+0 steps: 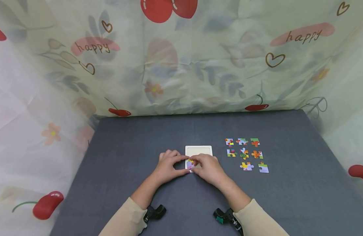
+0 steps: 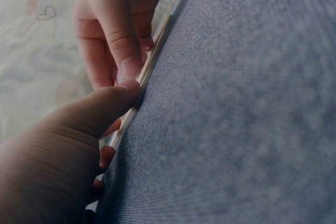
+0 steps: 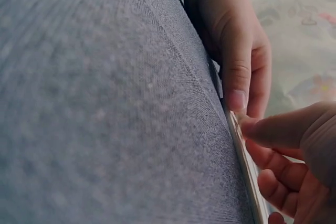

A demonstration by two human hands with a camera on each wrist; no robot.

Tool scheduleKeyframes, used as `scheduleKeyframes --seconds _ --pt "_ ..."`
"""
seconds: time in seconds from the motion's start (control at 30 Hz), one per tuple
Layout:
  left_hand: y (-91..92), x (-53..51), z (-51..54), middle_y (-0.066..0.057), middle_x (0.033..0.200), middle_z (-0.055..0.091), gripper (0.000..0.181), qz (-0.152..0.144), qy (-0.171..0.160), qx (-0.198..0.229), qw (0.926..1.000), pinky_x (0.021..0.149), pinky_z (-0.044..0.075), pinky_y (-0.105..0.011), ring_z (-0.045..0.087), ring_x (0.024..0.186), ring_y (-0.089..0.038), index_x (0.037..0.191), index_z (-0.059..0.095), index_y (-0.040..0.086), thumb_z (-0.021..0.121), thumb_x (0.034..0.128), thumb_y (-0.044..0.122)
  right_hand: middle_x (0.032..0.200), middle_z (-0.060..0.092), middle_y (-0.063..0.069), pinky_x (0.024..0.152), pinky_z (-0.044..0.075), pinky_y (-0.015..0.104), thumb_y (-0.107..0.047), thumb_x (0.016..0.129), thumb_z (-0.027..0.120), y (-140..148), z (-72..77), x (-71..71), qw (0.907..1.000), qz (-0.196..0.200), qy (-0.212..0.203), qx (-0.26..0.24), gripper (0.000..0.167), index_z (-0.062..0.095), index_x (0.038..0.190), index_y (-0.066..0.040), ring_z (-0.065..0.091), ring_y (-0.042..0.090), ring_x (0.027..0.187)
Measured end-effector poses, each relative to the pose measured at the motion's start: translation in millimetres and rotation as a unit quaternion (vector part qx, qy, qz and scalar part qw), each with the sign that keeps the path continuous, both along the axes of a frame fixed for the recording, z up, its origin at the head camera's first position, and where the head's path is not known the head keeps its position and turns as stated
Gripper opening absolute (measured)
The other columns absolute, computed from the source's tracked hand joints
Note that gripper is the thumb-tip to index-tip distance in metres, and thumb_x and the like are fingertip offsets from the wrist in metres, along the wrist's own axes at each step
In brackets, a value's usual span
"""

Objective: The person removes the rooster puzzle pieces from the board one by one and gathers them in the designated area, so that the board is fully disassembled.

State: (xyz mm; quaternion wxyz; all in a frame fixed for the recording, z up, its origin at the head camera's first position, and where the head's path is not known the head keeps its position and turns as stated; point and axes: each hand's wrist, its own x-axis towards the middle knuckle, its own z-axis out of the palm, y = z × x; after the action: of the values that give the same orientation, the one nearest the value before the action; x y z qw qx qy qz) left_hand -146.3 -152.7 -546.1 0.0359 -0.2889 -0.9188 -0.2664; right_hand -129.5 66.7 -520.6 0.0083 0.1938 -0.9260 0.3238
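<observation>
A small white puzzle tray (image 1: 199,150) with a beige inside lies at the middle of the table. My left hand (image 1: 168,166) holds it at its left side, thumb by the near corner and index finger farther up. In the tray's near left corner is a purple and yellow jigsaw piece (image 1: 189,165). The right hand (image 1: 210,167) reaches over the tray and pinches this piece between thumb and fingers. Both thumbs meet close together at the tray edge (image 2: 161,32) in the left wrist view. The right wrist view shows the tray side-on, with the piece mostly hidden.
Several loose jigsaw pieces (image 1: 244,153) lie in rows right of the tray. Dark grey cloth (image 1: 125,147) covers the table. A printed curtain (image 1: 187,75) hangs behind it and along the sides. Black wrist devices (image 1: 156,212) sit below both sleeves.
</observation>
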Motion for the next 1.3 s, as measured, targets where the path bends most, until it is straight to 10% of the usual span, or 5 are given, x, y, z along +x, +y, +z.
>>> scheduleKeyframes --seconds 0.57,1.3 --pt "0.7 -0.5 0.1 0.007 0.1 0.058 0.05 -0.003 0.005 0.002 1.0 0.084 0.031 -0.041 0.044 0.088 -0.013 0.129 0.074 0.024 0.082 0.0857 0.047 0.092 0.07 -0.003 0.058 0.039 0.027 -0.008 0.084 0.083 16.3 16.4 7.2 0.9698 -0.01 -0.116 -0.214 0.03 0.077 0.114 -0.01 0.049 0.016 0.07" --pt "1.3 0.0 -0.6 0.008 0.1 0.057 0.051 0.007 -0.004 -0.01 0.9999 0.084 0.031 -0.041 0.044 0.088 -0.013 0.13 0.073 0.026 0.082 0.0851 0.048 0.079 0.051 0.006 0.056 0.039 0.028 -0.009 0.084 0.086 70.1 42.7 30.6 0.9611 -0.068 -0.126 -0.237 0.032 0.077 0.115 -0.013 0.048 0.025 0.076"
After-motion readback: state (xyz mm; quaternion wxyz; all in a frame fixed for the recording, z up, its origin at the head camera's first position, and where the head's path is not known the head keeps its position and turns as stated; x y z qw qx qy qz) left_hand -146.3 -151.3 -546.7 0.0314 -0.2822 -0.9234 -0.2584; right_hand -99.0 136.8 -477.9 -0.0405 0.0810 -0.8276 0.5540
